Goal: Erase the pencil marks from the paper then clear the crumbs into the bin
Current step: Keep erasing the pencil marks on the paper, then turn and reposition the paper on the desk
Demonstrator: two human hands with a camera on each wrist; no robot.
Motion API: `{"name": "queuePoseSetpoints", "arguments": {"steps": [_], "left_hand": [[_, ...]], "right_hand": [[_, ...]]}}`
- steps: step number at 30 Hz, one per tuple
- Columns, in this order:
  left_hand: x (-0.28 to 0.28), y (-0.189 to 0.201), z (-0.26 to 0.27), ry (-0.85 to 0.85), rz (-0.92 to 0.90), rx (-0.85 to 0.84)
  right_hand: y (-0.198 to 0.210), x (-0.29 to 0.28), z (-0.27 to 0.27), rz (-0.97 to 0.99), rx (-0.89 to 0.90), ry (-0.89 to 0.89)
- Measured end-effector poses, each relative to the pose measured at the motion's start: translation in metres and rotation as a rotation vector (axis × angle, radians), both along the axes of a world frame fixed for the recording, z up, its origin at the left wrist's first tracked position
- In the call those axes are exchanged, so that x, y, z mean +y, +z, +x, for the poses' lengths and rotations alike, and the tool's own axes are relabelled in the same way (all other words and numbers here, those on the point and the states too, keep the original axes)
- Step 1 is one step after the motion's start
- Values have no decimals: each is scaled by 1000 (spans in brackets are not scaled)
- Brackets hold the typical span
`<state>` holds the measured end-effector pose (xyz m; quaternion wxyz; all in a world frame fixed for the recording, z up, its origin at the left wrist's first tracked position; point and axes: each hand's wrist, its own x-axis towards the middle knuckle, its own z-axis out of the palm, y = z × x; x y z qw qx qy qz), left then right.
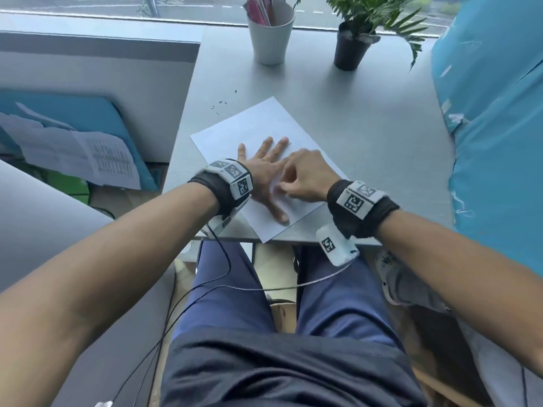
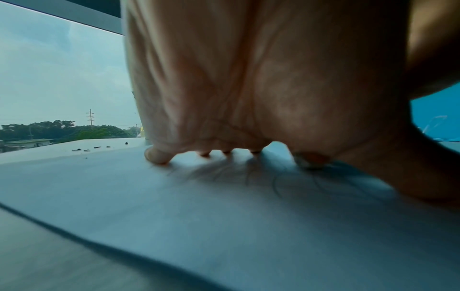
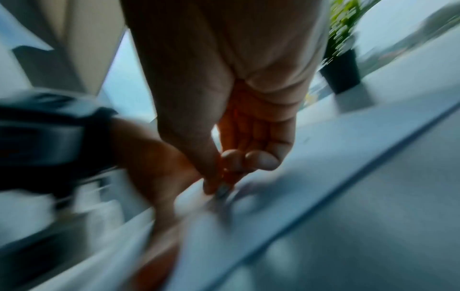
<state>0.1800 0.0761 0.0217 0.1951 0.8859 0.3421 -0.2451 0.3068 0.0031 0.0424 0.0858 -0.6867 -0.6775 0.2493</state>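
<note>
A white sheet of paper lies askew on the grey table. My left hand presses flat on it with fingers spread. Crossing over that hand's thumb side, my right hand pinches a small eraser between thumb and fingertips, its tip on the paper. The eraser is mostly hidden and the right wrist view is blurred. Faint pencil lines show on the paper under the left hand. Dark crumbs lie on the table beyond the sheet's far left edge, visible as crumbs in the left wrist view.
A pale cup with pens and a potted plant stand at the table's far edge by the window. A blue plastic bag rises along the right side. Loose printed papers lie below the table's left edge. The paper's near corner reaches the table's front edge.
</note>
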Motion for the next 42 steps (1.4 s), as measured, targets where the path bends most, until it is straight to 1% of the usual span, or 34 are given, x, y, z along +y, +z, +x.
{"name": "queuePoseSetpoints", "arguments": {"steps": [3, 4, 7, 8, 10, 12, 13, 15, 16, 17, 18, 20, 21, 22, 24, 26, 29, 31, 33, 37, 39, 40, 42], "left_hand": [[2, -4, -4, -8, 11, -34], [2, -6, -5, -17, 17, -43], [5, -9, -8, -34, 34, -72], [6, -9, -9, -41, 33, -79], [7, -6, -12, -62, 34, -79], [8, 0, -17, -38, 63, -38], [9, 4, -19, -2, 106, -7], [5, 13, -21, 51, 264, 49], [-1, 18, -21, 20, 347, 50], [-11, 19, -21, -53, 391, 13], [-22, 19, -19, -157, 367, -54], [-50, 16, -17, -374, 155, -168], [-60, 12, -16, -443, 50, -197], [-64, 7, -15, -464, -22, -216], [-54, -1, -17, -401, -60, -229], [-32, -5, -20, -308, -23, -212], [3, -3, -27, -170, 15, -137], [19, 1, -30, -110, 18, -102], [25, 3, -29, -86, 15, -68], [25, 6, -22, -60, 9, 5], [24, 7, -21, -53, 10, 13], [24, 7, -20, -49, 12, 15], [24, 6, -20, -43, 9, 19]], "right_hand": [[13, 29, 47, 87, -36, -225], [15, 31, 59, 76, -41, -244], [5, 22, 71, 8, -79, -126], [2, 17, 72, -3, -79, -121], [-4, 16, 73, 40, -95, -140], [-6, 17, 72, 65, -132, -119], [-7, 18, 72, 69, -147, -107], [-7, 18, 71, 58, -156, -116], [-6, 18, 71, 56, -155, -134], [-5, 18, 70, 61, -166, -150], [-5, 17, 69, 65, -187, -158], [-4, 15, 67, 85, -240, -146], [-5, 13, 66, 95, -259, -138], [-5, 11, 66, 99, -269, -135], [-6, 6, 66, 98, -269, -142], [-6, 1, 67, 97, -269, -152], [-3, -1, 64, 92, -293, -144], [-1, 3, 62, 88, -309, -137], [1, 8, 59, 94, -281, -138], [5, 22, 46, 111, -79, -210], [3, 25, 38, 120, -59, -254], [1, 23, 32, 121, -59, -249], [-5, 15, 19, 99, -53, -154]]}}
